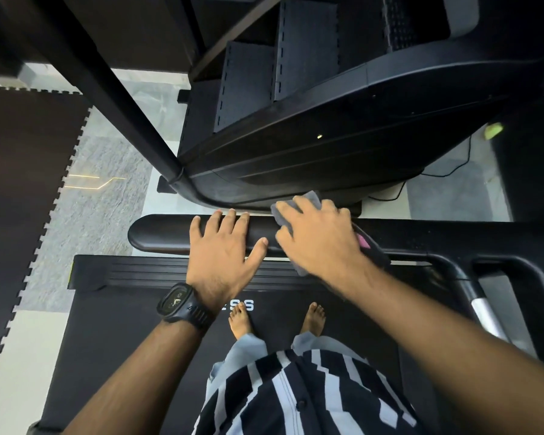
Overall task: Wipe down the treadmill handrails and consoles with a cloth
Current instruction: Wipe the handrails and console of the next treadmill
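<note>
A black padded treadmill handrail (pixel 161 235) runs across the middle of the view. My left hand (pixel 225 248) rests flat on it with fingers spread and straight, a black watch on its wrist. Just to the right, my right hand (pixel 319 238) presses a grey cloth (pixel 310 198) onto the same rail with its fingers spread over it; a pink patch of the cloth shows at the hand's right side. Most of the cloth is hidden under the hand. The console is out of view.
A large black stair-climber machine (pixel 311 146) stands right behind the rail. A curved side bar with a silver grip (pixel 484 309) bends down at the right. My bare feet stand on the treadmill belt (pixel 123 324). Interlocking floor mats (pixel 22 171) lie to the left.
</note>
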A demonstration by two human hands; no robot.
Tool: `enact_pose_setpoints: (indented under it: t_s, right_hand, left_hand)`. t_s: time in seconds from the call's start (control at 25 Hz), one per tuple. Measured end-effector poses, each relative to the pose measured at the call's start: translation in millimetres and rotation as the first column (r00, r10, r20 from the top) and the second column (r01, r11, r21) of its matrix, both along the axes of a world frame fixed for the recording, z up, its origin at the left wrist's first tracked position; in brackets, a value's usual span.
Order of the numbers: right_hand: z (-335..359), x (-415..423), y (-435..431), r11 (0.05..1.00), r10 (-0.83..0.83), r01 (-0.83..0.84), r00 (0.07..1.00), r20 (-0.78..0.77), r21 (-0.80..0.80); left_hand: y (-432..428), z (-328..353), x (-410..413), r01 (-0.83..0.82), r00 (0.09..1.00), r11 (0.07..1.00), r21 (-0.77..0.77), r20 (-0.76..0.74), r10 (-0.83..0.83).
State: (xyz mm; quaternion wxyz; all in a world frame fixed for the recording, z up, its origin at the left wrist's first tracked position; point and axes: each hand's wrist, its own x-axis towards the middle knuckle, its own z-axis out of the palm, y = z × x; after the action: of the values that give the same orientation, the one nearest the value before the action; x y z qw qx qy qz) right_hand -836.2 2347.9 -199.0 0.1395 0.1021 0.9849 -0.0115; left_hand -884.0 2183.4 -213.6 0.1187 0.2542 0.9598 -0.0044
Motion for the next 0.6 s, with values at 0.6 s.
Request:
enact_pose_setpoints:
  t_s: [0.6]
  right_hand:
    - [-2.1, 11.0, 20.7, 0.988, -0.155, 0.154, 0.988, 0.026, 0.032]
  left_hand:
    - [16.8, 1.5, 5.6, 0.077, 0.997, 0.997, 0.022, 0.006, -0.077]
